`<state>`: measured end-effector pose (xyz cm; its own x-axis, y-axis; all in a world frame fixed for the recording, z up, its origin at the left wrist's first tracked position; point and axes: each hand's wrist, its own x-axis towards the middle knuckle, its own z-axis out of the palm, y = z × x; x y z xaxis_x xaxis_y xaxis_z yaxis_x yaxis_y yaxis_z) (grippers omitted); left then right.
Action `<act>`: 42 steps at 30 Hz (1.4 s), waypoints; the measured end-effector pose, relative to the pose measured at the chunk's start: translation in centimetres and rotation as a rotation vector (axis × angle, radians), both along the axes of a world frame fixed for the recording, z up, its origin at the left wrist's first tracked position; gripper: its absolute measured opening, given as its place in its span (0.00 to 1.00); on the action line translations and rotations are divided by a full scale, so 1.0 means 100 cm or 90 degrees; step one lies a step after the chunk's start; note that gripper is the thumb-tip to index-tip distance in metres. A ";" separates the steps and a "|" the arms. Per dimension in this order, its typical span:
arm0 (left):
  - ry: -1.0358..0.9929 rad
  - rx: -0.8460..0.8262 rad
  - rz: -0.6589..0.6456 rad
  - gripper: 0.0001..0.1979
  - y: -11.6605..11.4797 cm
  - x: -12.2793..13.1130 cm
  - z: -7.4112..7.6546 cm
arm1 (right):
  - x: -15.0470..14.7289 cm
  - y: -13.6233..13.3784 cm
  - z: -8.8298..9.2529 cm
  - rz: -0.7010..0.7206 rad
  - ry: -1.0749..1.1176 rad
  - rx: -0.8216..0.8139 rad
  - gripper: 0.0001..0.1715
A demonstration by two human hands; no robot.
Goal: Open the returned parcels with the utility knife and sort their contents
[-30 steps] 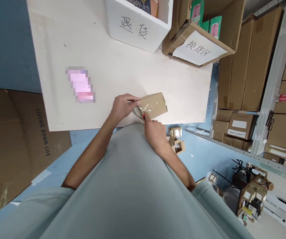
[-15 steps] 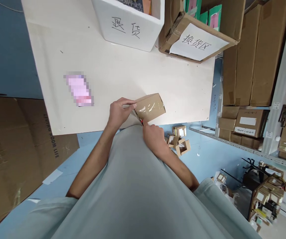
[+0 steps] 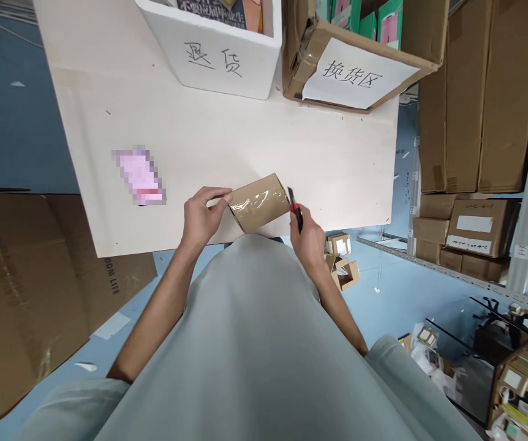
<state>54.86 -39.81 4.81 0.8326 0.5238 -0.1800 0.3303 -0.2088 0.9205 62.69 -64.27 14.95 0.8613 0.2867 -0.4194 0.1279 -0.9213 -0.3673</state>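
Note:
A small brown cardboard box with shiny clear tape on its upper face rests at the front edge of the white table. My left hand pinches the box's left end between thumb and fingers. In my right hand is a red and black utility knife, its dark blade pointing up and away from me. The blade stands close to the right end of the box; whether it touches the cardboard I cannot tell.
A white foam bin holding books and an open carton with green packs stand at the table's back. A blurred pink rectangle lies to the left. Small boxes sit on the floor; shelves with cartons rise at right.
My right hand with the utility knife has moved from the box's left end round to its right end. My left hand keeps its hold, and the view has shifted slightly.

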 end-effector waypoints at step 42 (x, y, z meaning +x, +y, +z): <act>-0.090 0.224 -0.190 0.14 -0.090 0.050 0.003 | 0.008 0.006 0.036 0.165 0.150 -0.249 0.32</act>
